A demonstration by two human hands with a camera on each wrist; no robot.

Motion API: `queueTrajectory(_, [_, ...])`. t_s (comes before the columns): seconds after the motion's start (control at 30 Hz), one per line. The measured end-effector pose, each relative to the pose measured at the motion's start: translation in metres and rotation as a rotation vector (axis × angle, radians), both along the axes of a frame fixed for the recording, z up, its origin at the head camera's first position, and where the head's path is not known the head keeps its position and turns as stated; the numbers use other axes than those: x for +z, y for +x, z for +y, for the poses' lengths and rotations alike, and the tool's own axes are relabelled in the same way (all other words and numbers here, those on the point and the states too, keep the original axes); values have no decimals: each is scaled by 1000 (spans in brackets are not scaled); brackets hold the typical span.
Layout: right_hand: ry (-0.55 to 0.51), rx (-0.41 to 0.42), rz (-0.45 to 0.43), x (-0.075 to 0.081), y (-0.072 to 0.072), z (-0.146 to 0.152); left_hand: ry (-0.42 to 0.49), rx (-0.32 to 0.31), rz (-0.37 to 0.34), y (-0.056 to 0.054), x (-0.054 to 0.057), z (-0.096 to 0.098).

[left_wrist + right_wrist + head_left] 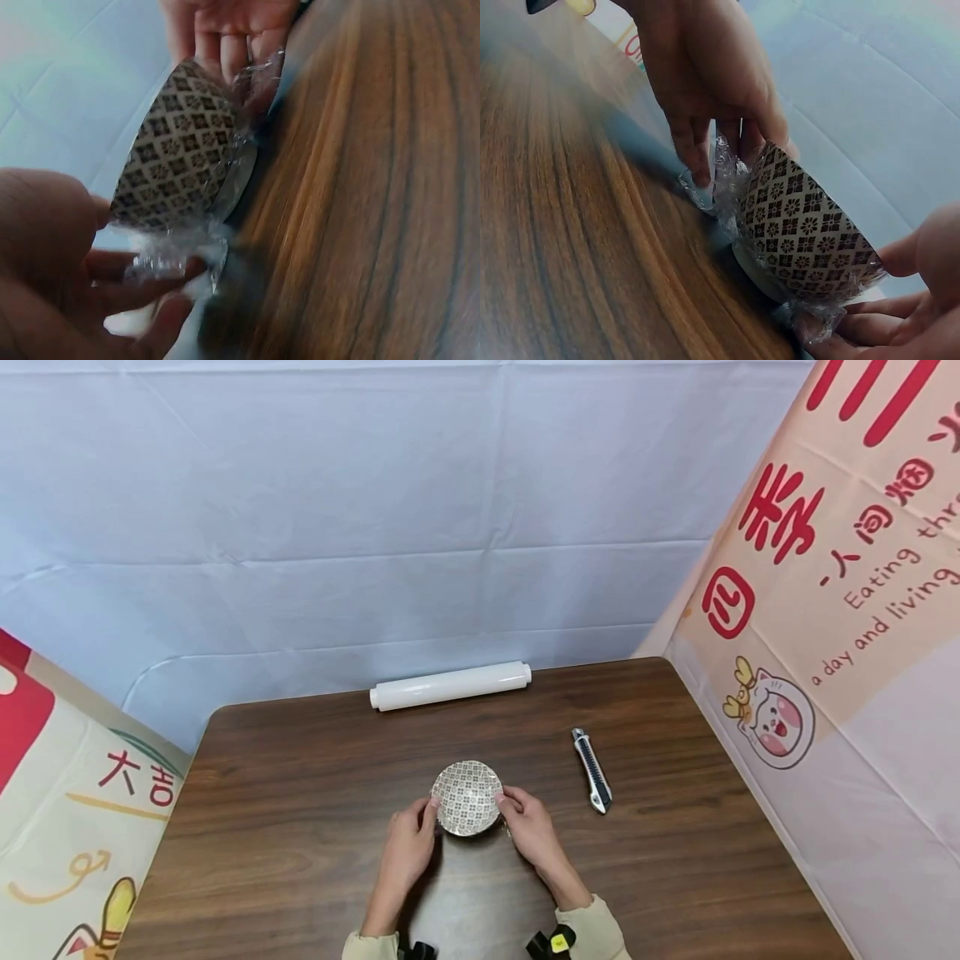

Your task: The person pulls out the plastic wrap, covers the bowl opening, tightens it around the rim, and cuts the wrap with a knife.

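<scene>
A small bowl (467,798) with a brown-and-white flower pattern sits near the table's front middle, its base at the tabletop. Clear cling film (169,251) covers it, bunched in wrinkled folds low on its sides. On the bowl's left, my left hand (408,843) grips it, thumb at the rim and fingers low by the film. My right hand (531,831) holds the opposite side likewise, thumb on the rim. In the right wrist view, loose film (817,319) bunches at the right hand's fingers (870,328).
A white roll of cling film (450,686) lies along the table's back edge. To the right of the bowl lies a utility knife (592,771) with a white and black handle. The brown wooden table (300,777) meets hanging cloths (337,527) at the back and sides.
</scene>
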State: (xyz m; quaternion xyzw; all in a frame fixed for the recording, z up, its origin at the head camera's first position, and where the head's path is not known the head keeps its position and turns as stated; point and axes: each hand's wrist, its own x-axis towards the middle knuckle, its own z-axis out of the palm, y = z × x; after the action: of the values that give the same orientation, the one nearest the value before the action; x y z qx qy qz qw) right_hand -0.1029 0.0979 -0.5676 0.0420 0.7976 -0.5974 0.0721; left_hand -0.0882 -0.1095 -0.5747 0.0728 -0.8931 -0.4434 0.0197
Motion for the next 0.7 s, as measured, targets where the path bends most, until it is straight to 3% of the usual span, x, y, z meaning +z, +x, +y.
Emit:
queueTrajectory(0.07, [3, -5, -9, 0, -1, -1, -36, 35, 18, 1, 0, 2])
queueTrajectory(0.17, [10, -2, -7, -1, -4, -2, -13, 71, 27, -1, 0, 4])
queueTrajectory(0.37, [-34, 25, -3, 1, -18, -8, 36, 124, 57, -15, 3, 3])
queueTrajectory(0.47, [-120, 32, -35, 2, -27, -11, 59, 122, 81, -28, -11, -1])
queueTrajectory(0.6, [-202, 28, -65, 4, -38, -14, 169, 145, 25, -40, -7, 0])
queueTrajectory(0.7, [-246, 7, -91, 4, -45, -14, 241, 190, -70, -42, 10, 5])
